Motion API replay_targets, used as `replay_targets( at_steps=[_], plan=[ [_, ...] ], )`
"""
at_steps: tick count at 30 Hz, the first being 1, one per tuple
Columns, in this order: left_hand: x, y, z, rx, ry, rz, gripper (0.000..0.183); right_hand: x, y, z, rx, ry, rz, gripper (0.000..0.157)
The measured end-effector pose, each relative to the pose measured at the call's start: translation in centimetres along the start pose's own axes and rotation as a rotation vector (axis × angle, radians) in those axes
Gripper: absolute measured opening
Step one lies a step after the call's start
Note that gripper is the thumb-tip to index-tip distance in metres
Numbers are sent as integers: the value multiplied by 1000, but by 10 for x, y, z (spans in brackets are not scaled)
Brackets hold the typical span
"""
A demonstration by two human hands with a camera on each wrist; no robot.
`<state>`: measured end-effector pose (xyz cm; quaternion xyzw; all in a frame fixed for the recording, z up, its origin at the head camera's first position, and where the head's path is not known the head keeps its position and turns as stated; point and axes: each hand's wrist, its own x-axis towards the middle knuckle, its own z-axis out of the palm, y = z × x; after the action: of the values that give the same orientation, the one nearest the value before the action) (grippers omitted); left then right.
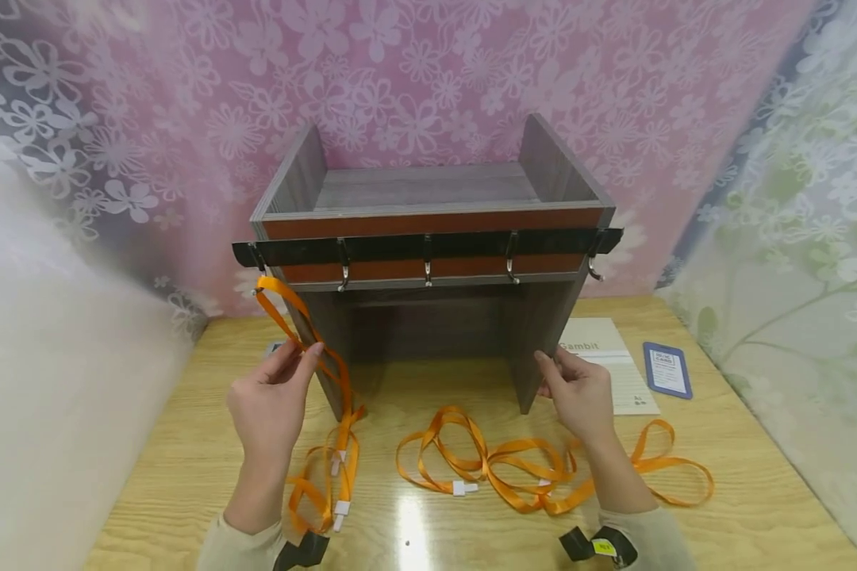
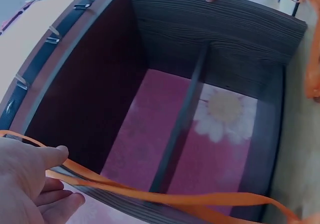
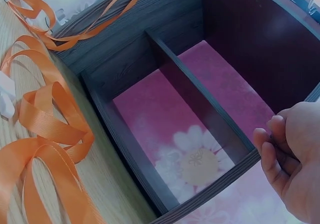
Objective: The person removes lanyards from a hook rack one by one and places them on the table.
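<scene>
A dark wood-grain shelf unit point(image 1: 428, 349) stands on the table, a black hook rail point(image 1: 389, 247) across its front. From the rail's leftmost hook hangs an orange lanyard point(image 1: 343, 381), its lower part lying on the table. My left hand point(image 1: 271, 396) pinches this lanyard below the hook, beside the unit's left panel. The ribbon point(image 2: 115, 188) passes between thumb and fingers in the left wrist view. My right hand point(image 1: 584, 392) grips the front edge of the right panel point(image 1: 539, 341), thumb towards the inside. The right fingers point(image 3: 267, 149) lie bent at that edge in the right wrist view.
More orange lanyards point(image 1: 486, 464) with white clips lie looped on the table point(image 1: 186, 444) in front of the unit and under the right forearm. At right are a pale notepad point(image 1: 603, 357) and a blue card holder point(image 1: 667, 371). Flowered walls point(image 1: 414, 79) surround the table.
</scene>
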<state>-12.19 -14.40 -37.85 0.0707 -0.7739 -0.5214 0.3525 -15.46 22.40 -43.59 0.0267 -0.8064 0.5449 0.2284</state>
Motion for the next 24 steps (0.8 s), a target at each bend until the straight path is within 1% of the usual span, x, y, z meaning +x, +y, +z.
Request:
replay_targets(
  at_steps=[3, 6, 9, 13, 18, 20, 22, 24],
  plan=[
    [4, 6, 3, -10, 27, 43, 38, 1, -2, 0, -14, -16, 29, 27],
    [8, 9, 6, 31, 48, 120, 31, 1, -2, 0, -28, -17, 42, 26],
    [11, 10, 9, 73, 70, 181, 28, 1, -2, 1, -22, -10, 34, 24],
    [13, 10, 12, 118, 105, 220, 29, 2, -3, 1, 15, 0, 12, 23],
    [17, 10, 14, 173, 144, 270, 17, 2, -4, 2, 18, 11, 26, 26],
    [18, 9, 13, 152, 139, 283, 12, 1, -7, 2, 11, 14, 41, 27],
    [17, 8, 11, 122, 115, 287, 11, -2, -14, 2, 5, 15, 45, 26],
    [15, 7, 8, 87, 80, 270, 11, -4, -23, 2, 7, 17, 46, 26]
  ],
)
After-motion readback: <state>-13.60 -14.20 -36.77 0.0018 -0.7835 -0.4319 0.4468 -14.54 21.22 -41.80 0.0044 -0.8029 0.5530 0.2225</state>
